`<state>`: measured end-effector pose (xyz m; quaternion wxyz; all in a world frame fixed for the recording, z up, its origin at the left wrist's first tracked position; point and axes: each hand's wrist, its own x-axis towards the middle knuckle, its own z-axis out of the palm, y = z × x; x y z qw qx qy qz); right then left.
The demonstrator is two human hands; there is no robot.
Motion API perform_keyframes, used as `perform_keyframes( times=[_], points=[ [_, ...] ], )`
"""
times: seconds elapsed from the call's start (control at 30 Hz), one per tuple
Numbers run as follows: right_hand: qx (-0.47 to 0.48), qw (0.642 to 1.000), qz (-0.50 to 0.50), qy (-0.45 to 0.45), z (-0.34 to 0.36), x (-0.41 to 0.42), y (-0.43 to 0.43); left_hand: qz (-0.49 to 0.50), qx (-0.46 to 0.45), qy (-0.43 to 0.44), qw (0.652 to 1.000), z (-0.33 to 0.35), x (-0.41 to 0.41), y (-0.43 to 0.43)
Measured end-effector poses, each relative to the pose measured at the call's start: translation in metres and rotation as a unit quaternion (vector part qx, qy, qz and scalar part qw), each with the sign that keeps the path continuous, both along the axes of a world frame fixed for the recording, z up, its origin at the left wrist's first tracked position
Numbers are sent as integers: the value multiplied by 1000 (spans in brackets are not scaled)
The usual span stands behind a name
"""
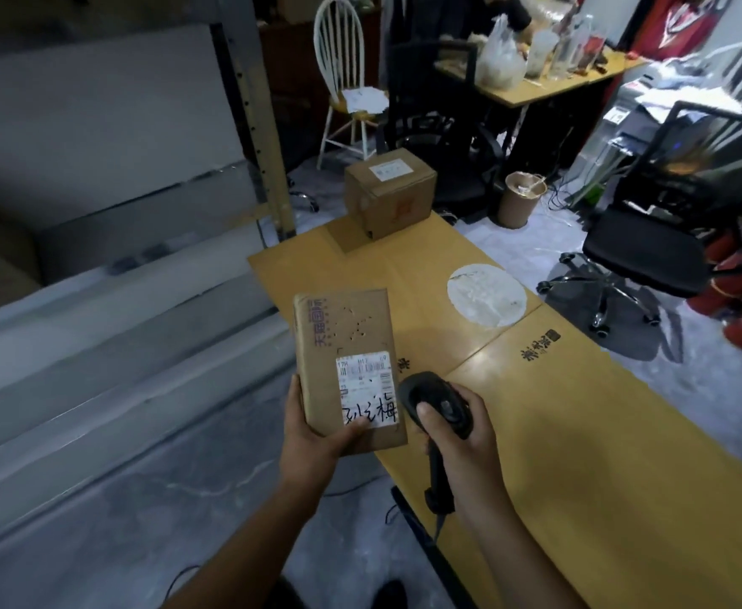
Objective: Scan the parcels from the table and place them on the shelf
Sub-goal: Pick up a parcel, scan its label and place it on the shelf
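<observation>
The left hand (312, 432) holds a flat cardboard parcel (347, 358) from below, label up, with the thumb pressing the label's near edge. The parcel is held in the air over the near left edge of the worktop (580, 432). Just right of it, the right hand (465, 437) has its fingers (476, 406) curled round a black scanner (437, 402), whose head sits beside the label. Farther along the worktop lies a round white patch (485, 294), and a second parcel (389, 191) stands at the far end. The grey shelf (96, 301) runs along the left.
</observation>
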<state>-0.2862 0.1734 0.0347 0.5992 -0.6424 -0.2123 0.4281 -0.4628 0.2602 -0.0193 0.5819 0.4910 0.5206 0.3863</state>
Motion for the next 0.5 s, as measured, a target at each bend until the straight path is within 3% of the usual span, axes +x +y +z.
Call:
perform_keyframes(
  times=[0.5],
  points=[
    [12,998,26,-55,32,-122,71,33,-62,-125,990,23,-128,32]
  ],
)
